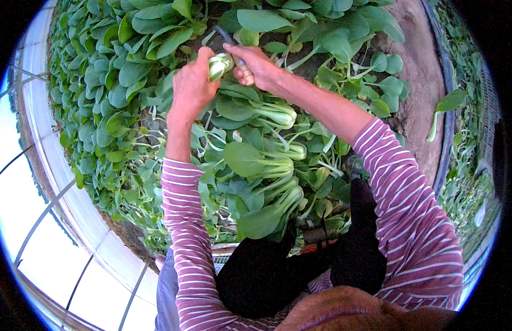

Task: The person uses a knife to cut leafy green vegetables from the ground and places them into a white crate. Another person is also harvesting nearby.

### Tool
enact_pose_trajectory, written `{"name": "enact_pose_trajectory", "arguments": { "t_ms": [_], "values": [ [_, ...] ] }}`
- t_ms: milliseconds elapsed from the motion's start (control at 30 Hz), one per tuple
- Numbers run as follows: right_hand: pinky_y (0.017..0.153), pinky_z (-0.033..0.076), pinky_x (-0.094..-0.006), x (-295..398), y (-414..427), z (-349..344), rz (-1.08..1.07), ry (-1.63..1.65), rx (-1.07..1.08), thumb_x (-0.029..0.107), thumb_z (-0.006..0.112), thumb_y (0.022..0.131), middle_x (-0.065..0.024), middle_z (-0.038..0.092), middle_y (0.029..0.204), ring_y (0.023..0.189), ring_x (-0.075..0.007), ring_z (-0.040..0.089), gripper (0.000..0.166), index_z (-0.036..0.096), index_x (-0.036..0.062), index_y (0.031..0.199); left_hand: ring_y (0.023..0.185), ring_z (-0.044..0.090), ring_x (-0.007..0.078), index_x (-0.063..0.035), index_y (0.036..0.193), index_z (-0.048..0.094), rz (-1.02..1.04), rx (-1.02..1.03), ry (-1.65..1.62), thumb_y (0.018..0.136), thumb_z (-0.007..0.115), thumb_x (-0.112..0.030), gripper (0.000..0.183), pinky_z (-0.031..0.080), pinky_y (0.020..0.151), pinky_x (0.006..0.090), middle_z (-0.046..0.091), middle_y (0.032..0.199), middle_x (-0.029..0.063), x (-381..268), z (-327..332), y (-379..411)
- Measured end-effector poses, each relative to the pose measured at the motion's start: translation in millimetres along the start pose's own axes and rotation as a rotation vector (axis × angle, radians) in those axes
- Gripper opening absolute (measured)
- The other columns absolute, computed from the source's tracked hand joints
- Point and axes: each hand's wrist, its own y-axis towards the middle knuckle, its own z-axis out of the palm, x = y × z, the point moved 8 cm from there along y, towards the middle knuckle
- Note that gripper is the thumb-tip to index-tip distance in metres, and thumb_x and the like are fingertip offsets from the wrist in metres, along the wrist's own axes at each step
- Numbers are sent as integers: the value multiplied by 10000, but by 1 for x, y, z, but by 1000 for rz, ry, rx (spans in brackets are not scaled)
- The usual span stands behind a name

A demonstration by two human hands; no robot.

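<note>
My left hand (193,80) grips a head of bok choy (220,66), its pale green base facing my other hand. My right hand (256,66) is closed around the handle of a cutting tool that looks like a small sickle. Its grey blade (223,34) points up and away, over the soil beyond the held head. The right thumb is close to the base of the bok choy; whether they touch I cannot tell. Below my hands several cut bok choy heads (276,169) lie in a row, bases to the right and leaves to the left.
Standing leafy plants (102,78) fill the bed to the left and ahead. Loose leaves (322,169) litter the soil near my knees. To the right run a bare soil strip (419,82) and a dark hose (448,95). A greenhouse wall (49,182) curves along the left.
</note>
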Motion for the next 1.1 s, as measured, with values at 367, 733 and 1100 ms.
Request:
{"name": "enact_pose_trajectory", "arguments": {
  "t_ms": [367,733,1100],
  "values": [
    [378,415,-249,6,64,-5,36,-220,31,411,468,985,-201,671,772,455,-90,473,407,524,7,982,938,637,402,-44,1196,507,-123,63,389,745,615,-38,464,506,778,502,659,936,243,71,-15,73],
    [324,401,-289,-14,93,11,64,-179,70,427,444,980,-221,643,687,387,-141,486,434,524,2,937,1022,606,420,2,1211,516,-105,-14,64,751,685,-75,496,476,861,446,635,1062,262,121,-16,60],
    [316,387,-265,-23,101,15,165,-238,76,416,460,980,-179,611,643,402,-119,480,434,541,-3,902,1040,603,410,-72,1261,503,-228,-35,-58,750,693,-62,545,481,878,425,639,1093,227,116,-15,36]
  ]
}}
